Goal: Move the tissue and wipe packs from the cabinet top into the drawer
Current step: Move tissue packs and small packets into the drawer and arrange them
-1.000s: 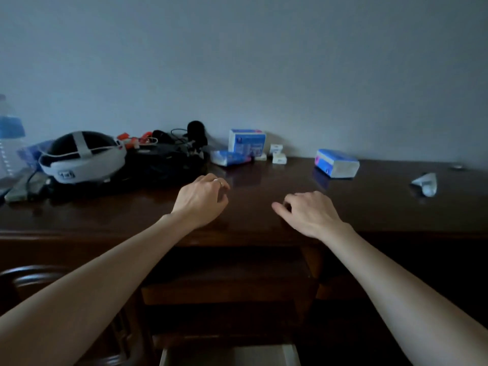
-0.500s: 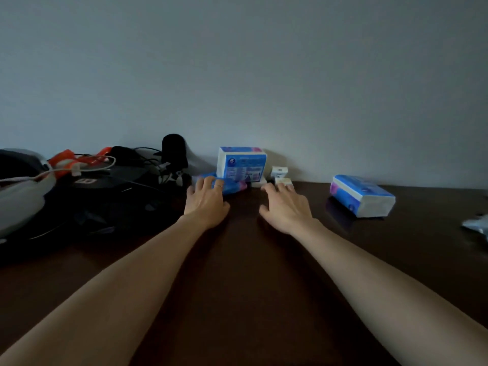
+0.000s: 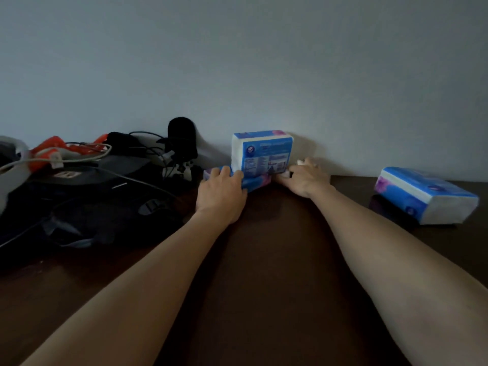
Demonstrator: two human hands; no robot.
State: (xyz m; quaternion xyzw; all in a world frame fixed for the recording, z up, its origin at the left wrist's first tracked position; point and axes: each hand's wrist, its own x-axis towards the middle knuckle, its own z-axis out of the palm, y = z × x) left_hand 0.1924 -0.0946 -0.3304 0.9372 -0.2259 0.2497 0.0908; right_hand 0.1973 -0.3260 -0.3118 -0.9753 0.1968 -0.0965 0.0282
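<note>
An upright blue-and-white tissue pack [image 3: 262, 152] stands against the wall on the dark wooden cabinet top [image 3: 266, 260]. In front of it lies a flat blue wipe pack [image 3: 254, 181]. My left hand [image 3: 221, 196] rests on the flat pack's left end, fingers curled over it. My right hand [image 3: 303, 177] touches the lower right corner of the upright pack and covers the small white boxes there. A third tissue pack [image 3: 425, 198] lies on its side at the right. The drawer is out of view.
A heap of black gear [image 3: 87, 204] with cables, an orange-and-white piece [image 3: 50, 154] and a black microphone [image 3: 182, 133] fills the left of the cabinet top. A white headset edge [image 3: 10, 175] shows at the far left. The wall runs close behind the packs.
The view moved forward and closer to the packs. Both hands reached further back: the left now lies on the flat pack, the right is at the upright pack's corner.
</note>
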